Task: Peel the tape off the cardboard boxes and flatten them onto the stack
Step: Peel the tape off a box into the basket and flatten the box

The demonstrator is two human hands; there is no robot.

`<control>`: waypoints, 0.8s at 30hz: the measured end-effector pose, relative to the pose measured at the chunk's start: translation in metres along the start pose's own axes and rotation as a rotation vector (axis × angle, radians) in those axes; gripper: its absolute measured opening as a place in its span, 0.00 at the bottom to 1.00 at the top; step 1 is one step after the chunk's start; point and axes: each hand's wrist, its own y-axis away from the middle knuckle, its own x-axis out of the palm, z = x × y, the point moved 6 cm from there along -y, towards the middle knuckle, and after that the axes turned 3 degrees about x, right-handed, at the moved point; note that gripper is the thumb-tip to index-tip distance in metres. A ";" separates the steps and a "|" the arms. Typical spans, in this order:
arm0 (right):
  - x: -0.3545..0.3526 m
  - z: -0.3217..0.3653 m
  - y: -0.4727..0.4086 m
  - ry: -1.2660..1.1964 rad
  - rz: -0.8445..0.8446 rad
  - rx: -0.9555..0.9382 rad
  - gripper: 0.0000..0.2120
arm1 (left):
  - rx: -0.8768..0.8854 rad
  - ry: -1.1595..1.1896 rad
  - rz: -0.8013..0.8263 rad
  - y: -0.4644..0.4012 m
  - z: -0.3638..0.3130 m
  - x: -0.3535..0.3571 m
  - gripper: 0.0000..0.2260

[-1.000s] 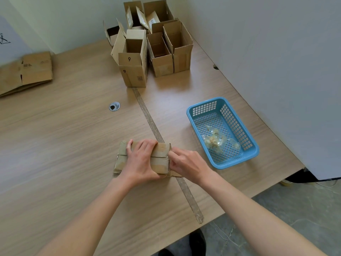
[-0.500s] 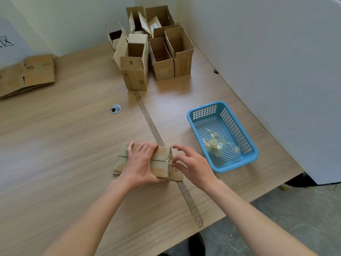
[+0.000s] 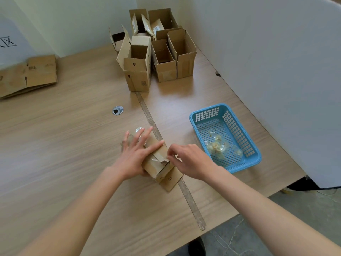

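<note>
- Fingers (image 3: 170,153) of the right hand (image 3: 191,161) are pinched on a tape end at the top of the cardboard box (image 3: 156,163).
- Left hand (image 3: 135,156) is laid flat on the box, fingers spread, nothing gripped.
- Box is lying on the tabletop (image 3: 64,154), near its front edge.
- Crumpled tape (image 3: 218,145) is held in the blue basket (image 3: 239,163) just beside.
- Open boxes (image 3: 156,58) are grouped at the far corner; flattened cardboard (image 3: 27,74) lies far left.

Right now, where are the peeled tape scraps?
In the blue basket on the table's right side, the tape scraps lie just right of the right hand.
</note>
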 end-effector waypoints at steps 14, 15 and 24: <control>0.016 0.009 -0.016 -0.181 0.037 0.176 0.02 | -0.409 0.918 -0.433 0.044 -0.019 0.012 0.30; 0.017 0.007 -0.016 -0.185 0.045 0.189 0.02 | -0.377 0.967 -0.403 0.042 -0.018 0.014 0.34; 0.021 0.006 -0.014 -0.243 0.071 0.242 0.03 | -0.363 0.903 -0.413 0.041 -0.019 0.017 0.44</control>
